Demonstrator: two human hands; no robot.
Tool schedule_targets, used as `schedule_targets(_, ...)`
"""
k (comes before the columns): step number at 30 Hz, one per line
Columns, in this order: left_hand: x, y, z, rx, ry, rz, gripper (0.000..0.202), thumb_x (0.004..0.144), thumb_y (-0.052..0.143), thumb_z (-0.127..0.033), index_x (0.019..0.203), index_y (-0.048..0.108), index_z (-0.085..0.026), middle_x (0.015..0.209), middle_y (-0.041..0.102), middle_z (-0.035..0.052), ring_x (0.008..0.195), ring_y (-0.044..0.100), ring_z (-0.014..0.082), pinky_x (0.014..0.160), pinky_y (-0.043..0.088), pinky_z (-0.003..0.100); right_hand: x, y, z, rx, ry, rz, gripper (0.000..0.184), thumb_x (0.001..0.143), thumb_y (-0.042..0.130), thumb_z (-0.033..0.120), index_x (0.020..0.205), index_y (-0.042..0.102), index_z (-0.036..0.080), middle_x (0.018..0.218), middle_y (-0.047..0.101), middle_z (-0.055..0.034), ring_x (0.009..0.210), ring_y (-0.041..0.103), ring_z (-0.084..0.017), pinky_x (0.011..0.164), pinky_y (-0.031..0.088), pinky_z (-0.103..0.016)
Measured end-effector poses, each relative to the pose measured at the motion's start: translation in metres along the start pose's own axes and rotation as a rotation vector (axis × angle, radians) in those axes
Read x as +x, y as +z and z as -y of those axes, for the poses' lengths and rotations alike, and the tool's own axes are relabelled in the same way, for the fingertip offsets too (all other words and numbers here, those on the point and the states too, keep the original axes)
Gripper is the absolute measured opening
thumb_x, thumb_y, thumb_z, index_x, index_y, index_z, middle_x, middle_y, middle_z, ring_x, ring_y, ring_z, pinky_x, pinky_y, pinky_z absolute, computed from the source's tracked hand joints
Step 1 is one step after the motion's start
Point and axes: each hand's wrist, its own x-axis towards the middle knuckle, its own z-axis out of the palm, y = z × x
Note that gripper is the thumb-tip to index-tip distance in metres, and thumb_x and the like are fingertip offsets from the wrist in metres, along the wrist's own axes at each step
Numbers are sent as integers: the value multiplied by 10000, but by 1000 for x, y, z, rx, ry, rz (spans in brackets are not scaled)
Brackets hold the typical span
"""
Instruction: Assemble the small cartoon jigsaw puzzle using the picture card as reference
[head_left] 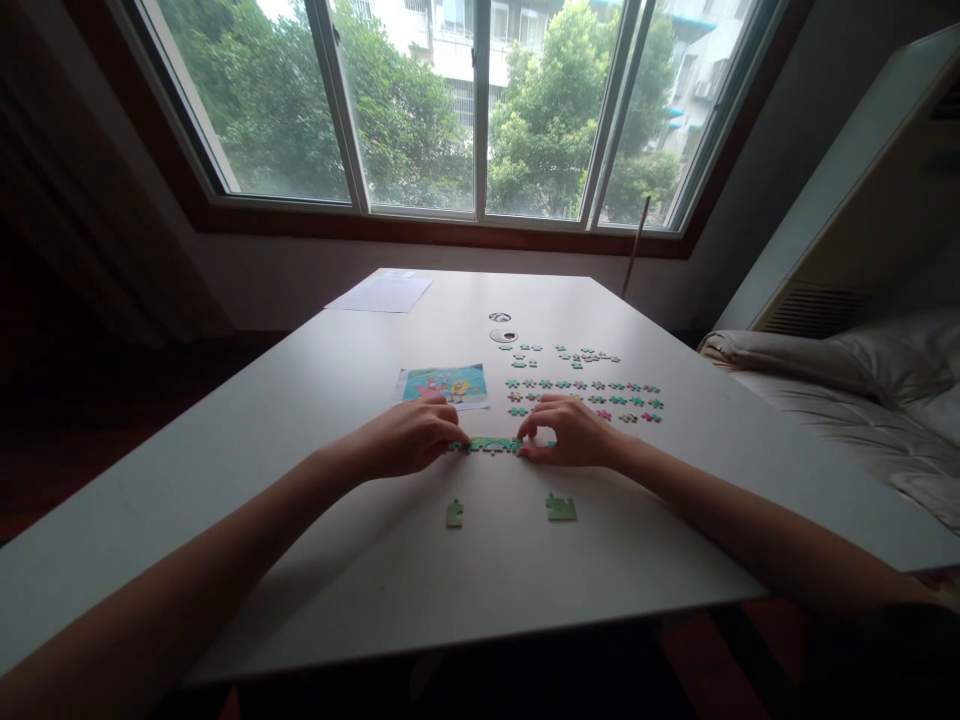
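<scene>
A short strip of joined jigsaw puzzle pieces (493, 444), mostly green, lies on the white table in front of me. My left hand (411, 437) is closed at its left end, with thumb and forefinger on the pieces. At the right end, my right hand (568, 432) pinches the strip, its thumb and forefinger forming a ring. Some of the strip is hidden behind the fingers. Nearer to me lie a single green puzzle piece (454, 514) on the left and a larger green puzzle section (561, 508) on the right.
Beyond my left hand lies a colourful cartoon picture sheet (444, 384). Rows of loose puzzle pieces (579, 385) spread behind my right hand. Farther back are two small round items (503, 335) and white paper (382, 293). The table (315, 590) ends close to me; a couch (847, 375) stands right.
</scene>
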Motion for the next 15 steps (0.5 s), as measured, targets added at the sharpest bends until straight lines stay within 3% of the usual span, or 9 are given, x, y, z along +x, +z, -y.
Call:
schedule_targets(7, 0, -1, 0, 12, 8, -3, 250, 854, 497, -114, 976, 678, -237, 806, 635, 42, 792, 539, 172, 697, 430, 280, -1, -1, 2, -22, 23, 24, 134, 778, 605, 261, 859, 679, 184, 773, 667, -41, 721, 578, -145, 705, 439, -268)
schedule_targets(15, 1, -1, 0, 8, -1, 5, 248, 860, 495, -124, 981, 678, -240, 815, 634, 41, 809, 532, 178, 721, 432, 292, 2, 4, 11, -31, 89, -14, 103, 797, 589, 223, 795, 687, 192, 754, 646, -31, 688, 556, -127, 626, 411, -229)
